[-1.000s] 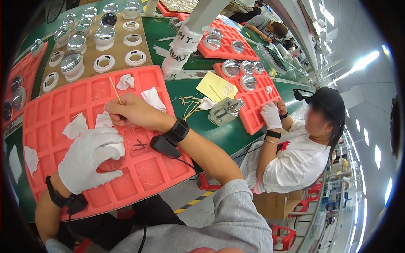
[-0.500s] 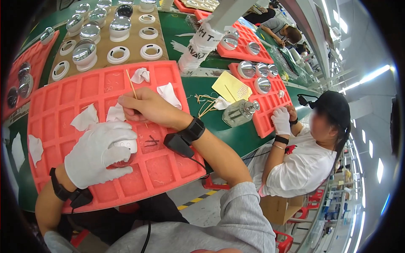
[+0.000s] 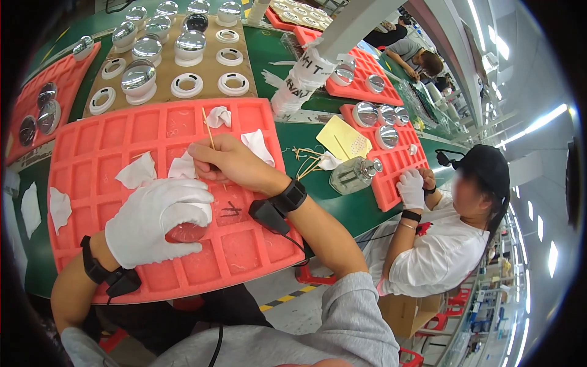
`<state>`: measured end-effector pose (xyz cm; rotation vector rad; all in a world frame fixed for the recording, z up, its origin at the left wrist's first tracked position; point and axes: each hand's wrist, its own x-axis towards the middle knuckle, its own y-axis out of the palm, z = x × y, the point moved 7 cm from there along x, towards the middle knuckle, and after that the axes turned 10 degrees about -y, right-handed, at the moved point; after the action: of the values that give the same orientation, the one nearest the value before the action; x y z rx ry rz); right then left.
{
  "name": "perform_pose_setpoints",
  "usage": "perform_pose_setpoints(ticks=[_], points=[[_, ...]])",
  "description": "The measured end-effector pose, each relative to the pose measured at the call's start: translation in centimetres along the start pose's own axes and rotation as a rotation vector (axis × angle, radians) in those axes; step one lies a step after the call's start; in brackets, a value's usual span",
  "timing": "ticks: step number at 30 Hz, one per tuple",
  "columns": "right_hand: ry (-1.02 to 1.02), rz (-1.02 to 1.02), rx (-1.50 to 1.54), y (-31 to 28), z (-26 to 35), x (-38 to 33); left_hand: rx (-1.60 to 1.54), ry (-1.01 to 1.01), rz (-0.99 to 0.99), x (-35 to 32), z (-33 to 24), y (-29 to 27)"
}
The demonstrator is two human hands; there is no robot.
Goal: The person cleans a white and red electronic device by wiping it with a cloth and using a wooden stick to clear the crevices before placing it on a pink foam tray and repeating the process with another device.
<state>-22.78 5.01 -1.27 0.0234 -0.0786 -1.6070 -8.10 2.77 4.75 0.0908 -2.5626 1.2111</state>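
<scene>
My left hand [image 3: 160, 221], in a white glove, curls around a mirrored dome [image 3: 187, 232] just above the pink foam tray [image 3: 244, 241]. Red from the foam reflects in the dome, and the glove hides much of it. Bare fingers of my right hand [image 3: 229, 162] pinch a thin wooden stick [image 3: 208, 127], tilted with its upper end pointing away from me; its lower end is mostly hidden. Beside my hands, a white cloth piece [image 3: 136, 171] and several others lie on the tray.
Mirrored domes on white bases and loose white rings [image 3: 186, 85] stand on a brown board [image 3: 165, 101] beyond the tray. A glass bottle [image 3: 354, 175], yellow sheet [image 3: 342, 139] and sticks lie to the right. Further right, a co-worker [image 3: 437, 244] sits at another pink tray.
The dome has turned in my left hand: its white base faced up before and is now out of sight. My right hand keeps the stick nearby. The whole view has shifted slightly.
</scene>
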Motion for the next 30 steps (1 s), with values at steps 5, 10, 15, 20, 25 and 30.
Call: perform_pose_setpoints(ticks=[5, 10, 15, 20, 25, 30], points=[[0.001, -0.010, -0.008, -0.01, 0.28, -0.09, 0.012, 0.041, 0.011, 0.04, -0.28, -0.17], [0.016, -0.011, -0.011, 0.07, 0.19, -0.11, 0.015, 0.090, 0.006, -0.14, -0.52, -0.28], [0.025, -0.016, 0.003, -0.03, 0.02, 0.02, -0.015, 0.052, -0.007, -0.14, -0.35, -0.18], [0.031, -0.029, -0.020, -0.28, 0.10, -0.19, 0.008, 0.077, -0.021, 0.00, -0.59, -0.22], [0.029, -0.032, -0.023, -0.15, -0.21, -0.01, 0.059, 0.066, -0.020, -0.09, -0.78, -0.38], [0.022, -0.036, -0.012, -0.06, -0.02, -0.05, 0.066, 0.053, -0.030, -0.01, -0.85, -0.41]])
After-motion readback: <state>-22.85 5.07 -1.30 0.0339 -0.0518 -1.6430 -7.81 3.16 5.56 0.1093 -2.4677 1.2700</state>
